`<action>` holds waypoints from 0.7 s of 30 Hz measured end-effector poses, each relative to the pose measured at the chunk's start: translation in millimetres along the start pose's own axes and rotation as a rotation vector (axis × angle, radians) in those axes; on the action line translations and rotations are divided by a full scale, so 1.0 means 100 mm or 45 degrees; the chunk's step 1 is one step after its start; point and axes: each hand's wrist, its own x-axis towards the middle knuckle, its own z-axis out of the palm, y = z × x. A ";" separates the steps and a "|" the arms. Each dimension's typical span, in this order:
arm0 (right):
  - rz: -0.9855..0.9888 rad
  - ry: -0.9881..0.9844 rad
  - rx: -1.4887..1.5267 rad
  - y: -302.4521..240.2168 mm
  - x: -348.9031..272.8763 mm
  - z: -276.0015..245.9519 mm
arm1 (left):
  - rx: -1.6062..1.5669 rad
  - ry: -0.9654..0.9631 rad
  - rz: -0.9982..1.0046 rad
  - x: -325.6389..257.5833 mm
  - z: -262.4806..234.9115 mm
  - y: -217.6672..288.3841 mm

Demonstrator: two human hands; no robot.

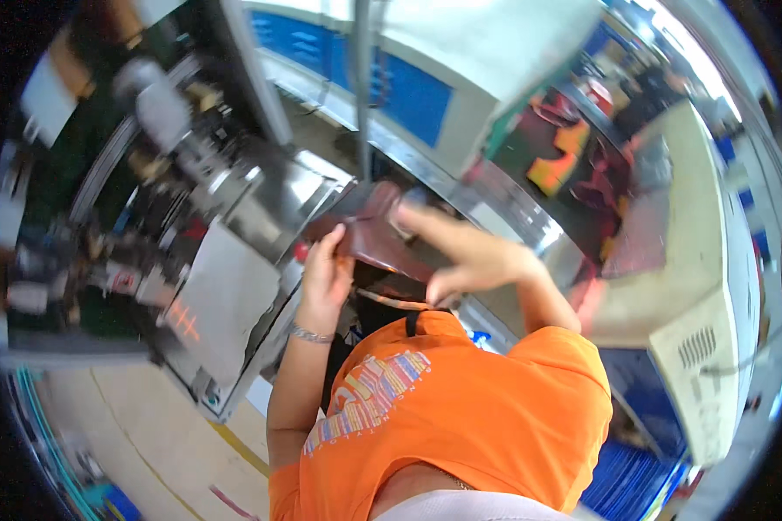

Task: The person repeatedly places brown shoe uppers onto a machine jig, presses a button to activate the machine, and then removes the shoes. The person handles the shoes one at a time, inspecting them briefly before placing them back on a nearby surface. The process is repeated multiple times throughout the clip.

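A glossy dark red-brown leather piece (375, 239), shaped like a boot upper, is in front of my chest. My left hand (326, 276) grips its left edge, with the thumb and fingers closed on it. Over its right side reaches my right hand (469, 252), fingers stretched and thumb apart, blurred by motion. Whether those right fingertips touch the leather I cannot tell. A thin orange-tinted edge shows below the piece, close to my shirt.
To the left stands a machine with a metal head (161, 104) and a pale flat panel (226, 300). A conveyor-like bench on the right carries red and yellow pieces (558, 161). Beside it is a cream machine housing (682, 326); a grey post (362, 87) rises ahead.
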 end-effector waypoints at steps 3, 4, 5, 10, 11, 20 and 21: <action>0.446 -0.073 -0.034 -0.17 -0.43 0.19 | -0.130 0.136 -0.276 0.25 -0.06 -0.18; 0.573 0.039 0.006 -0.14 -0.48 0.21 | -0.110 0.121 -0.338 0.32 -0.04 -0.28; 0.579 0.311 -0.073 -0.01 -0.54 0.31 | -0.093 0.109 -0.394 0.38 -0.02 -0.38; 0.801 0.550 -0.135 0.47 -0.85 -0.09 | -0.185 -0.190 -0.864 0.42 0.23 -0.67; 0.923 0.513 -0.117 0.64 -0.90 -0.22 | -0.171 -0.173 -0.956 0.38 0.24 -0.71; 1.472 0.823 -0.890 2.40 -1.37 -1.66 | 0.217 0.007 -0.598 0.28 -0.76 -0.47; 1.487 1.007 -0.916 2.54 -1.37 -1.77 | 0.206 0.056 -0.565 0.26 -0.90 -0.43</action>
